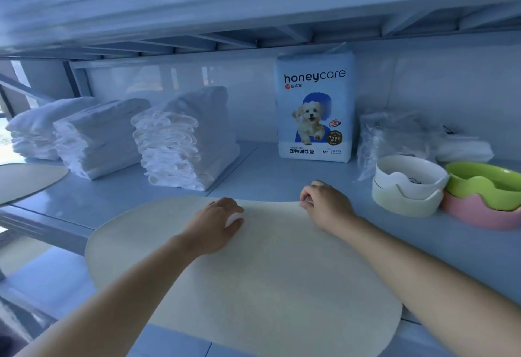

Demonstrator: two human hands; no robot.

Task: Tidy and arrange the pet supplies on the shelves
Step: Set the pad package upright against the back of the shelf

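Observation:
A large cream rounded mat [253, 277] lies on the pale blue shelf [267, 176], its near part hanging past the shelf's front edge. My left hand [217, 224] rests on the mat near its far edge with fingers curled, and something white shows under the fingers. My right hand [324, 204] pinches the mat's far edge. Behind the mat stand three stacks of folded white pads [174, 142] and an upright honeycare training pad pack [315, 108].
Stacked pet bowls sit at the right: a white one in a cream one [408, 187], a green one on a pink one [485, 196]. Crumpled clear plastic bags [394, 136] lie behind them. Another round mat [25, 181] shows at the left. The shelf above hangs low.

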